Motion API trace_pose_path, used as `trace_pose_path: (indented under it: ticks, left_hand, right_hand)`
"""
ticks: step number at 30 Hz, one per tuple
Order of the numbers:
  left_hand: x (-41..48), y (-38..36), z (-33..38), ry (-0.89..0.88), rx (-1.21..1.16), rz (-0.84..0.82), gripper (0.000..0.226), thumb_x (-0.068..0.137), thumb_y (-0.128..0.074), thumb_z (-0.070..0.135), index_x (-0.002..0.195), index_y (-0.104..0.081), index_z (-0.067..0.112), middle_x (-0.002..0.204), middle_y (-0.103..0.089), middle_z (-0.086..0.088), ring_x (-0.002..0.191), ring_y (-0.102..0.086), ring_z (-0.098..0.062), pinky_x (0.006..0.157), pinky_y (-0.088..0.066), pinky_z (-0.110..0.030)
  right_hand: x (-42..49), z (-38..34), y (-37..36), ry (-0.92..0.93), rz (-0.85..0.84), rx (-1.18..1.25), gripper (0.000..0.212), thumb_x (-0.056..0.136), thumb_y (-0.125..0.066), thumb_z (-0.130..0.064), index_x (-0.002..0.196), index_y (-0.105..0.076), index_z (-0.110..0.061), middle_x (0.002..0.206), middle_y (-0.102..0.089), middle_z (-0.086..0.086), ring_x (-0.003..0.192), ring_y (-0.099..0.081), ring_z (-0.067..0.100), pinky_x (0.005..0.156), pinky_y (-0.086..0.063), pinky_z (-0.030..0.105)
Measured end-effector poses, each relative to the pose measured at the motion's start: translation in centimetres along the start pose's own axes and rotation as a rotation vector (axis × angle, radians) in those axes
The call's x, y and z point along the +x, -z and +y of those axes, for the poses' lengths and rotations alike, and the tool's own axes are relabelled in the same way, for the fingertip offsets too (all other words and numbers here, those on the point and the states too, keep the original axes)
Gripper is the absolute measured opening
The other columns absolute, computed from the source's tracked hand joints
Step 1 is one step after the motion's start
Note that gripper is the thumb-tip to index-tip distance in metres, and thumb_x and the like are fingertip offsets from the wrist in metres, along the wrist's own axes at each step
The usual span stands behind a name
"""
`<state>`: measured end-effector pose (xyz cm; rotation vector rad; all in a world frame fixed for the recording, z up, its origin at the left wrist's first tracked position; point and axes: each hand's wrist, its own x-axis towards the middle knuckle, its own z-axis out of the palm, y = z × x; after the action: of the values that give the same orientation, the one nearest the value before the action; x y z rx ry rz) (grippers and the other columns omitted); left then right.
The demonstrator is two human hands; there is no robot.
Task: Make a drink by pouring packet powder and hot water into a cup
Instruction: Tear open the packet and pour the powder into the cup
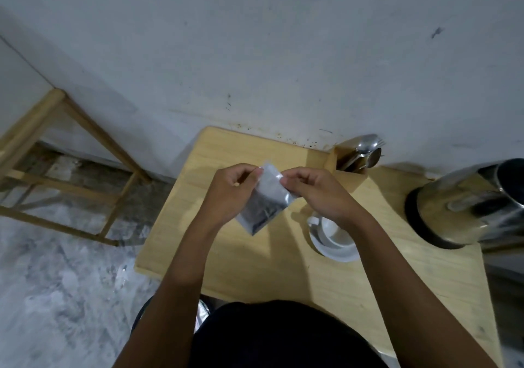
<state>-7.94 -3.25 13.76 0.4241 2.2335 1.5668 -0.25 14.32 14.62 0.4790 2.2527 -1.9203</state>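
A pale grey wall (255, 41), scuffed and spotted with dark marks, rises behind a small light wooden desk (255, 268) that stands on a mottled grey floor (56, 296). To the left, against the wall, stands a bare frame of light wooden bars (65, 155).

Above the middle of the desk, clear of its surface, a flat silver foil packet (262, 206) is held tilted, its top edge toward the wall and its lower corner pointing down toward the person. The left hand (229, 194) holds the packet's top left corner, its fingers (256, 173) curled and pinching the foil. The right hand (317, 194) pinches the top edge just beside it in the same way, thumb against bent fingers. The packet's top looks closed, though blur makes that hard to judge.

Just right of the packet and below the right wrist, a white ceramic cup (331, 231) sits on a round white saucer (337, 254); the wrist covers part of the cup, and the inside that shows is plain white.

At the desk's far edge, a small wooden box holder (340, 158) holds metal spoons (368, 148) and a fork, handles down. At the right edge stands a shiny steel kettle (465, 206) on a black base, well apart from the cup; what it holds cannot be seen.
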Motion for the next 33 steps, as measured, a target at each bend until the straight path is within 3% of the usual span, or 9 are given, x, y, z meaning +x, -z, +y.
trace_pose_path:
  ticks: [4,7,10,13,17,20,23,28,33]
  left_hand:
    - [-0.3,-0.6,0.7,0.031,0.038,0.072,0.012,0.089,-0.06,0.03,0.095,-0.067,0.023,0.092,-0.067,0.008,0.076,-0.058,0.0,0.077,-0.044,-0.019]
    - [-1.1,-1.3,0.5,-0.036,0.196,0.071,0.032,0.082,-0.063,0.049,0.11,-0.051,0.039,0.114,-0.052,0.019,0.098,-0.053,0.003,0.095,-0.037,-0.032]
    - [-2.0,-2.0,0.3,-0.148,0.173,-0.069,0.049,0.075,-0.072,0.048,0.115,-0.048,0.037,0.124,-0.048,0.021,0.112,-0.051,-0.001,0.092,-0.037,-0.02]
    - [-2.3,-2.9,0.1,-0.224,0.146,-0.003,0.039,0.078,-0.073,0.036,0.113,-0.058,0.028,0.116,-0.061,0.015,0.107,-0.057,0.001,0.084,-0.04,-0.004]
    - [-2.2,-2.8,0.7,-0.267,0.128,0.111,0.012,0.09,-0.06,0.018,0.095,-0.071,0.016,0.088,-0.071,0.011,0.085,-0.064,0.001,0.074,-0.047,-0.015]
    - [-1.7,-1.8,0.8,-0.111,0.129,-0.019,0.018,0.092,-0.057,0.024,0.086,-0.071,0.013,0.08,-0.072,-0.008,0.072,-0.065,-0.018,0.067,-0.049,-0.032]
    - [-1.3,-0.9,1.0,-0.005,0.056,-0.181,0.019,0.091,-0.059,0.029,0.086,-0.073,0.016,0.087,-0.07,-0.021,0.07,-0.057,-0.026,0.07,-0.044,-0.034]
    - [-1.5,-0.4,2.0,0.048,0.019,-0.248,0.018,0.09,-0.061,0.031,0.097,-0.074,0.022,0.091,-0.074,0.002,0.077,-0.061,0.004,0.069,-0.044,-0.007]
    - [-1.5,-0.6,2.5,0.008,0.045,-0.237,0.017,0.092,-0.058,0.03,0.094,-0.073,0.022,0.094,-0.075,0.005,0.09,-0.067,-0.004,0.078,-0.046,-0.014]
  right_hand:
    - [-0.6,-0.4,0.1,0.009,0.047,0.136,0.019,0.091,-0.065,-0.011,0.108,-0.07,-0.017,0.082,-0.067,0.014,0.077,-0.061,0.017,0.082,-0.054,0.028]
    - [-0.6,-0.8,0.1,-0.04,0.126,0.225,0.015,0.091,-0.065,-0.01,0.103,-0.073,-0.014,0.089,-0.069,0.019,0.082,-0.062,0.021,0.083,-0.055,0.033]
    - [-0.4,-1.2,0.2,-0.09,0.15,0.301,0.014,0.093,-0.063,-0.011,0.098,-0.076,-0.011,0.085,-0.068,0.01,0.08,-0.062,0.016,0.078,-0.057,0.027]
    - [-0.2,-1.5,0.1,-0.098,0.126,0.326,0.014,0.093,-0.062,-0.01,0.094,-0.076,-0.011,0.072,-0.066,-0.001,0.071,-0.059,0.01,0.072,-0.053,0.024]
    - [-0.3,-1.7,0.1,-0.054,0.118,0.15,0.017,0.095,-0.06,-0.015,0.099,-0.076,-0.011,0.078,-0.071,-0.008,0.072,-0.059,0.005,0.069,-0.051,0.02]
    - [-0.6,-2.2,0.8,0.071,0.09,-0.198,0.018,0.095,-0.06,-0.028,0.1,-0.076,-0.021,0.092,-0.07,-0.014,0.081,-0.06,-0.005,0.076,-0.045,0.019]
    - [-0.8,-2.6,1.6,0.151,0.043,-0.401,0.011,0.09,-0.066,-0.034,0.094,-0.074,-0.028,0.099,-0.067,-0.008,0.079,-0.056,0.009,0.073,-0.046,0.027]
    - [-0.9,-3.2,2.0,0.117,-0.023,-0.364,0.009,0.089,-0.069,-0.028,0.088,-0.076,-0.024,0.088,-0.074,-0.009,0.081,-0.068,0.004,0.077,-0.054,0.025]
    - [-0.9,-3.1,2.0,0.167,-0.059,-0.405,0.008,0.09,-0.067,-0.028,0.088,-0.074,-0.028,0.09,-0.074,0.007,0.089,-0.067,0.03,0.085,-0.053,0.045]
